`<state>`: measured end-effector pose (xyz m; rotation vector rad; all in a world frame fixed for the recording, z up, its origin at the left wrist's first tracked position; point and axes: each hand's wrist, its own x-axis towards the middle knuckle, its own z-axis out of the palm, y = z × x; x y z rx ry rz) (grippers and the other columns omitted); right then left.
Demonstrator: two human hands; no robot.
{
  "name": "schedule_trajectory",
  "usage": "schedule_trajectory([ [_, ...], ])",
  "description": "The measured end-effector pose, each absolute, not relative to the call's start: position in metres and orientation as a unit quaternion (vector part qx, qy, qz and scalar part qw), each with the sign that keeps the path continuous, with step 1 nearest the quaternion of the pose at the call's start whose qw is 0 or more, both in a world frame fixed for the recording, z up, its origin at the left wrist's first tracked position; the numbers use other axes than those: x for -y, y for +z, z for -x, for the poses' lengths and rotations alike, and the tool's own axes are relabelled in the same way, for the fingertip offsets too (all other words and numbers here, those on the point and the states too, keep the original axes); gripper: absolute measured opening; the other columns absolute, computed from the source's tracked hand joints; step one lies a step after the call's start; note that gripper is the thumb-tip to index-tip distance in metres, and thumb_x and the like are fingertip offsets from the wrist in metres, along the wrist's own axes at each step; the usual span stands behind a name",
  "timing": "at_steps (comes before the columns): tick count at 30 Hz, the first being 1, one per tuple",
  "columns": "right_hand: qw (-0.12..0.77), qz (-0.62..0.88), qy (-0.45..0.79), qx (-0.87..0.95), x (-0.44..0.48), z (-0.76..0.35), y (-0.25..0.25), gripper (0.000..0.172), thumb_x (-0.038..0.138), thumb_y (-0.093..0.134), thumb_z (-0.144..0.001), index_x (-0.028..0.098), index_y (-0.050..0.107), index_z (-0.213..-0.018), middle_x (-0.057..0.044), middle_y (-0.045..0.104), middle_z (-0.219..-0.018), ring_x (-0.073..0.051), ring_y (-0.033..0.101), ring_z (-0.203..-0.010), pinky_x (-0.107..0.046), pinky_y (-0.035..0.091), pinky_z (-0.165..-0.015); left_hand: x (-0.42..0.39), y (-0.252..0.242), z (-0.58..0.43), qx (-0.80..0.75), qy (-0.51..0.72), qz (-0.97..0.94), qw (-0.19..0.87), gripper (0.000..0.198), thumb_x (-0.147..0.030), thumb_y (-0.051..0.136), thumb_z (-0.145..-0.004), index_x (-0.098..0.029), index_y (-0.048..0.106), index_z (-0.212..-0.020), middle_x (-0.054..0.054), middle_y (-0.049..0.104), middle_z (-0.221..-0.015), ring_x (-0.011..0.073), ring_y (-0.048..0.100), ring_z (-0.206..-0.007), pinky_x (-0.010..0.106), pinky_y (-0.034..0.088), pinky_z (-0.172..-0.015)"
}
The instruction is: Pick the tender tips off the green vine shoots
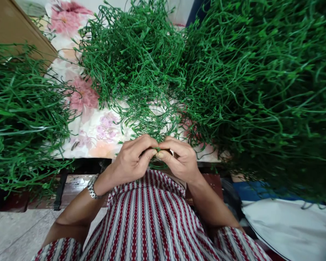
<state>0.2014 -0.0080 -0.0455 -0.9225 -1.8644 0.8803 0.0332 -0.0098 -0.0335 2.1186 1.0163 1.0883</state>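
Note:
My left hand and my right hand meet in front of my chest, fingertips pinched together on a thin green plastic stem. The stem is mostly hidden between my fingers. A metal watch sits on my left wrist. Just beyond my hands lies a big tangled heap of green plastic stems on a floral cloth.
A larger mound of green stems fills the right side, and another bundle lies at the left. A brown board stands at top left. White fabric lies at lower right. A pale wooden floor shows at lower left.

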Motion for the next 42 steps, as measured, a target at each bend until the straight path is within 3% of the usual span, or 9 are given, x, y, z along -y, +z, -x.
schedule_trajectory([
  [5,0.37,0.332,0.349,0.794,0.001,-0.208,-0.044,0.019,0.027,0.05,-0.087,0.015,0.054,-0.073,0.002,0.045,-0.061,-0.009,0.043,-0.057,-0.021,0.034,-0.055,0.005,-0.027,-0.025,-0.366,0.31,-0.826,0.295,0.011,-0.013,0.044,-0.084,-0.016,0.052,-0.079,0.001,0.054,-0.069,0.0102,0.049,-0.063,0.022,0.038,-0.058],
  [10,0.237,0.253,0.267,0.899,-0.006,-0.217,-0.038,0.027,0.024,0.043,-0.089,0.017,0.044,-0.062,0.002,0.038,-0.059,-0.01,0.037,-0.056,-0.024,0.029,-0.055,-0.001,-0.023,-0.018,-0.301,0.175,-0.906,0.241,0.022,-0.003,0.038,-0.073,-0.018,0.048,-0.06,-0.002,0.043,-0.057,0.0105,0.037,-0.052,0.026,0.026,-0.051],
  [15,0.144,0.172,0.243,0.944,-0.011,-0.22,-0.029,0.025,0.009,0.037,-0.082,0.019,0.041,-0.059,0.003,0.04,-0.058,-0.01,0.038,-0.057,-0.025,0.032,-0.058,-0.008,-0.018,-0.019,-0.207,0.109,-0.93,0.284,0.022,0.001,0.035,-0.062,-0.018,0.044,-0.057,-0.003,0.045,-0.055,0.0109,0.039,-0.052,0.028,0.026,-0.051],
  [21,0.09,0.179,0.235,0.951,-0.009,-0.228,-0.014,0.022,0.013,0.044,-0.083,0.019,0.048,-0.063,0.002,0.047,-0.063,-0.01,0.042,-0.06,-0.026,0.037,-0.063,-0.014,-0.01,-0.011,-0.176,0.069,-0.927,0.323,0.023,0.002,0.037,-0.062,-0.018,0.044,-0.054,-0.001,0.05,-0.055,0.0114,0.043,-0.052,0.029,0.027,-0.05],
  [23,0.13,0.209,0.24,0.939,-0.011,-0.235,-0.008,0.021,0.014,0.045,-0.086,0.019,0.051,-0.066,0.0,0.049,-0.065,-0.011,0.044,-0.062,-0.026,0.038,-0.063,-0.017,-0.006,-0.007,-0.183,0.113,-0.909,0.357,0.025,0.0,0.039,-0.071,-0.018,0.051,-0.06,0.0,0.052,-0.057,0.0113,0.046,-0.054,0.027,0.031,-0.052],
  [26,0.294,0.273,0.274,0.874,-0.015,-0.241,-0.004,0.019,0.024,0.046,-0.088,0.02,0.055,-0.072,-0.004,0.053,-0.072,-0.014,0.051,-0.069,-0.029,0.041,-0.062,-0.018,-0.004,-0.006,-0.244,0.268,-0.828,0.428,0.017,-0.009,0.048,-0.081,-0.017,0.06,-0.073,0.001,0.058,-0.064,0.0102,0.052,-0.059,0.023,0.039,-0.056],
  [31,0.536,0.33,0.363,0.687,-0.018,-0.224,-0.012,0.027,0.035,0.039,-0.092,0.019,0.05,-0.072,-0.002,0.051,-0.064,-0.014,0.052,-0.061,-0.03,0.043,-0.06,-0.011,-0.015,-0.014,-0.36,0.43,-0.685,0.465,0.008,-0.019,0.059,-0.079,-0.015,0.062,-0.073,0.001,0.061,-0.067,0.0103,0.054,-0.062,0.022,0.042,-0.058],
  [37,0.438,0.35,0.303,0.771,-0.013,-0.199,-0.015,0.016,0.024,0.041,-0.092,0.017,0.056,-0.092,-0.002,0.057,-0.075,-0.011,0.053,-0.065,-0.025,0.043,-0.061,-0.002,-0.022,-0.018,-0.404,0.479,-0.64,0.444,0.002,-0.017,0.064,-0.076,-0.016,0.064,-0.078,0.0,0.062,-0.069,0.0095,0.055,-0.065,0.019,0.044,-0.06],
  [42,0.388,0.313,0.247,0.831,-0.012,-0.19,-0.026,0.023,0.031,0.053,-0.086,0.013,0.054,-0.099,-0.003,0.058,-0.078,-0.011,0.052,-0.068,-0.024,0.044,-0.062,0.005,-0.028,-0.02,-0.417,0.509,-0.632,0.409,0.008,-0.012,0.063,-0.076,-0.017,0.064,-0.081,-0.001,0.062,-0.072,0.008,0.056,-0.066,0.017,0.044,-0.061],
])
